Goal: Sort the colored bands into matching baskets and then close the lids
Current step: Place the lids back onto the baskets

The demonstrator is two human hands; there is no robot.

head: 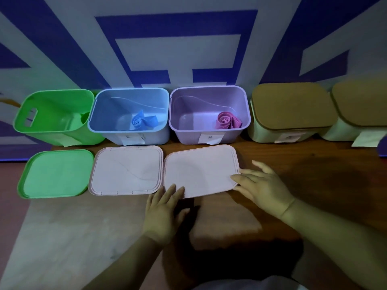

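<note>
Three open baskets stand in a row: a green basket [52, 116] holding a green band [84, 117] that is half hidden behind the blue rim, a blue basket [129, 114] with a rolled blue band [142, 122], and a purple basket [209, 111] with a rolled pink band [227, 120]. In front lie a green lid [55, 173] and two pale pink lids, the left one [126, 170] and the right one [200, 170]. My left hand [164, 212] touches the right lid's near edge with straight fingers. My right hand [262, 186] touches that lid's right corner, fingers spread.
Two pale baskets with brown lids shut, one [291, 114] and another [362, 114], stand at the right of the row. All stand on a wooden table [314, 174] against a blue-and-white wall. Paper labels hang on the baskets' fronts.
</note>
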